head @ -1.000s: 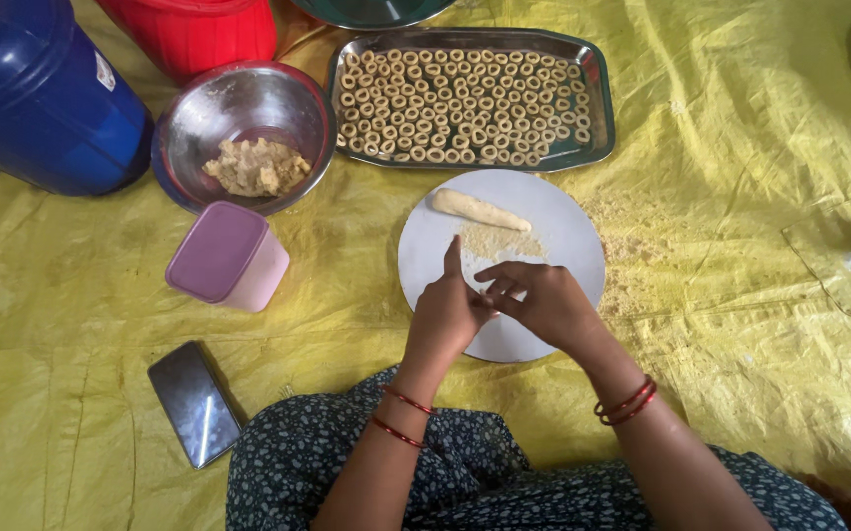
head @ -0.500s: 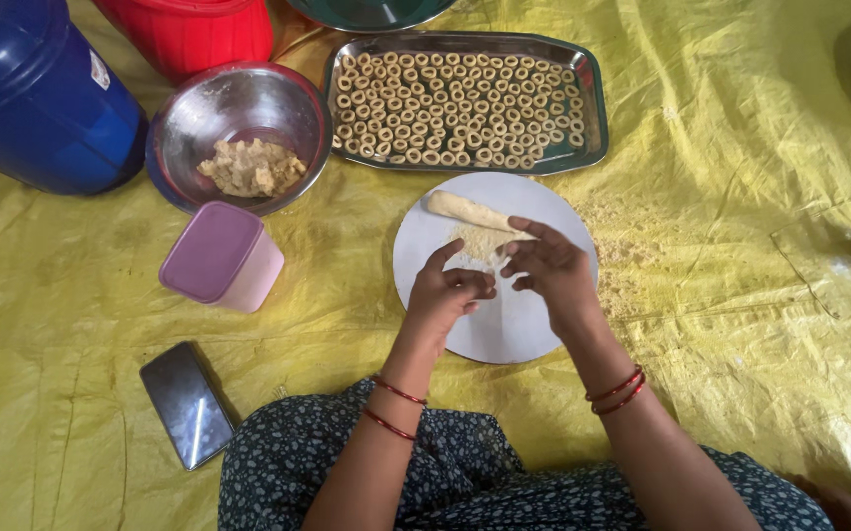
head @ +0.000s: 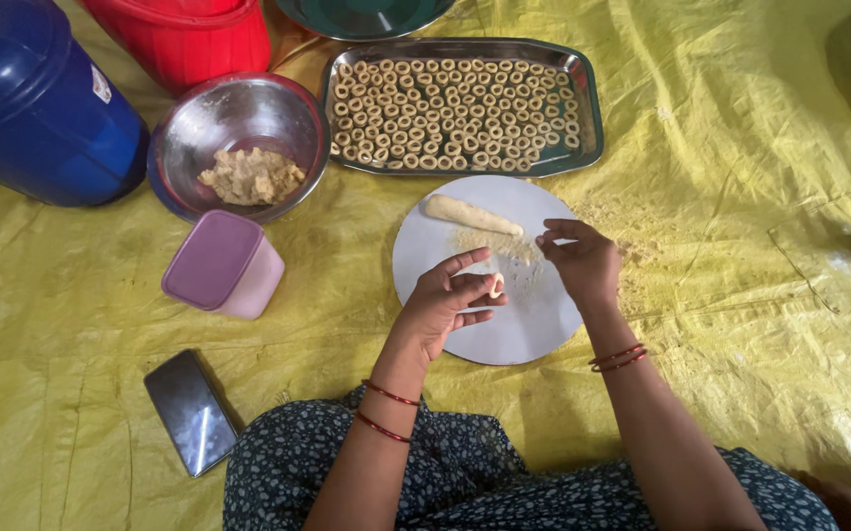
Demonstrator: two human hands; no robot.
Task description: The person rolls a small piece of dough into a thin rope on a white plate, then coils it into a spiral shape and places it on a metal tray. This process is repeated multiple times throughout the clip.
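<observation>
My left hand (head: 448, 300) hovers over the white round plate (head: 514, 334) and pinches a small piece of dough (head: 495, 285) between thumb and fingers. My right hand (head: 581, 261) rests over the plate's right side, fingers curled, close to a patch of crumbs; whether it holds anything is unclear. A dough roll (head: 470, 215) lies at the plate's far edge. Beyond the plate stands a steel tray (head: 585, 103) filled with several rows of small dough rings (head: 450, 113).
A steel bowl (head: 234, 108) with a dough lump sits far left of the plate, a lilac lidded box (head: 221, 265) before it. A phone (head: 190, 411) lies near my knee. A blue drum (head: 37, 108) and red bucket (head: 189, 39) stand behind. Yellow sheet (head: 740, 246) covers the floor.
My hands have drawn apart over the plate: the left moved back toward me with a bit of dough, the right shifted to the plate's right side.
</observation>
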